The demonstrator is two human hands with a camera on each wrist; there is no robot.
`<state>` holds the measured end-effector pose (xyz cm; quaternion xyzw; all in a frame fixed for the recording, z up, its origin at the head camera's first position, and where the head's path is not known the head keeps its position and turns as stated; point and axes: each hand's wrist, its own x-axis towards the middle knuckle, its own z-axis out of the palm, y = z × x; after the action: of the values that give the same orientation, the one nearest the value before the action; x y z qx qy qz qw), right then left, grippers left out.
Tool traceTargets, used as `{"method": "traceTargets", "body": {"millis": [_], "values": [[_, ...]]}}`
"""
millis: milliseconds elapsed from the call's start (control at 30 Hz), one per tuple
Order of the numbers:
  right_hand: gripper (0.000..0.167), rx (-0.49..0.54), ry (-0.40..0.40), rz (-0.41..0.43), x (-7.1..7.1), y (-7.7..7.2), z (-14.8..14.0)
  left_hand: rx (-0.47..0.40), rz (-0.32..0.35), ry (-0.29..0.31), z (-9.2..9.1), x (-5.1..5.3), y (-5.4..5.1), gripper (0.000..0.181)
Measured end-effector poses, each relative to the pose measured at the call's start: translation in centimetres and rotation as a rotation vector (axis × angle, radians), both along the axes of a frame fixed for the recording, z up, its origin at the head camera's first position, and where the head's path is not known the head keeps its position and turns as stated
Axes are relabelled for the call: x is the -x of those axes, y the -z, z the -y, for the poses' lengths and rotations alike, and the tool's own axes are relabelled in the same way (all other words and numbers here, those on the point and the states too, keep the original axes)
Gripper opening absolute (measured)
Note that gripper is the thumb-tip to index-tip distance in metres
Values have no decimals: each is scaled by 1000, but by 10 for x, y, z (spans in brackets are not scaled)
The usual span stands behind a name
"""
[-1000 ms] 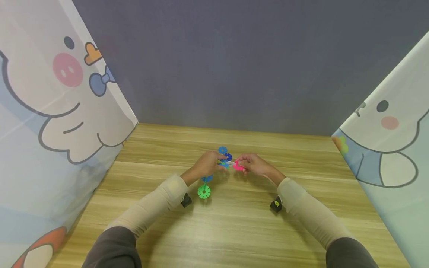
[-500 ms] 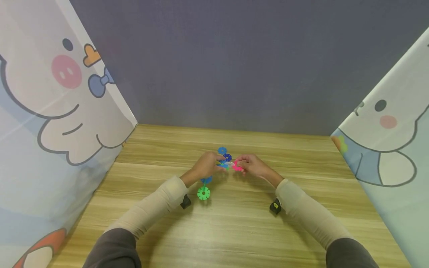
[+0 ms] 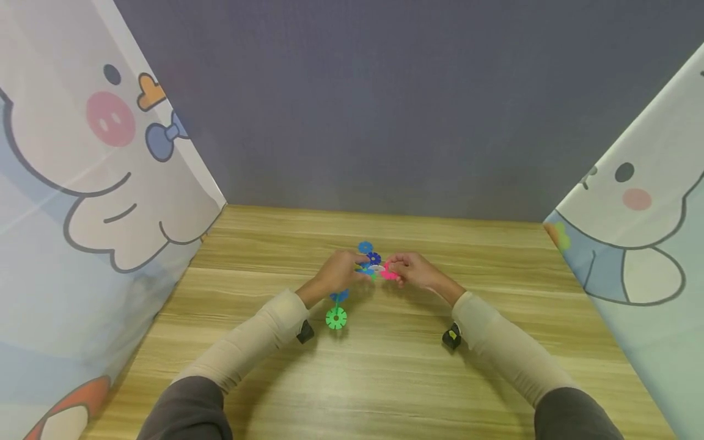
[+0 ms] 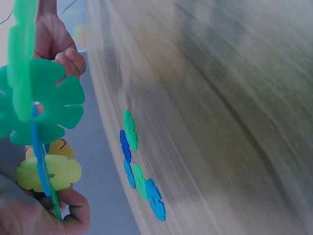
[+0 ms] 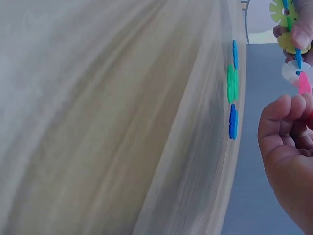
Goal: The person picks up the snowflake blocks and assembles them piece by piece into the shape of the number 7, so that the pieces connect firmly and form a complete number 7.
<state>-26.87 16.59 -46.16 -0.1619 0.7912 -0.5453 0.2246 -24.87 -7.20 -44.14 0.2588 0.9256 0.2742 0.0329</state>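
My left hand grips a chain of notched plastic flower discs slotted together. Toward the near end of that chain hang a green disc and a blue disc; a pale yellow disc sits by the left fingers. A white disc forms the end facing my right hand. Between right thumb and fingers I pinch a pink disc, its edge up against the white one. Whether the two slots are engaged cannot be seen. My right fingers partly cover the pink disc.
Several loose blue and green discs lie on the wooden table just beyond the hands, among them a dark blue disc and a lighter blue disc. A grey panel stands behind, with cartoon-printed sheets at both sides.
The pink disc has shifted slightly left and looks flatter to the head view. Both hands stay nearly in place, keeping their grips.
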Motion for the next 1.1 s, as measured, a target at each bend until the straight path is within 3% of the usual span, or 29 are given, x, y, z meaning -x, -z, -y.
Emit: {"method": "traceTargets", "body": {"millis": [200,400,767,933,1100], "values": [[28,30,8,31,2,3,0,-3,-21,14,0,2,1,47],[29,11,-14,-3,3,0,0,-6,-31,39,-1,2,2,49],[32,-5,27,26,9,-4,1,24,16,-22,-1,3,-11,51],[34,38,56,78,11,-2,4,8,40,-77,2,1,-9,53],[34,78,45,108,10,0,6,52,47,-103,2,0,-7,53]]}}
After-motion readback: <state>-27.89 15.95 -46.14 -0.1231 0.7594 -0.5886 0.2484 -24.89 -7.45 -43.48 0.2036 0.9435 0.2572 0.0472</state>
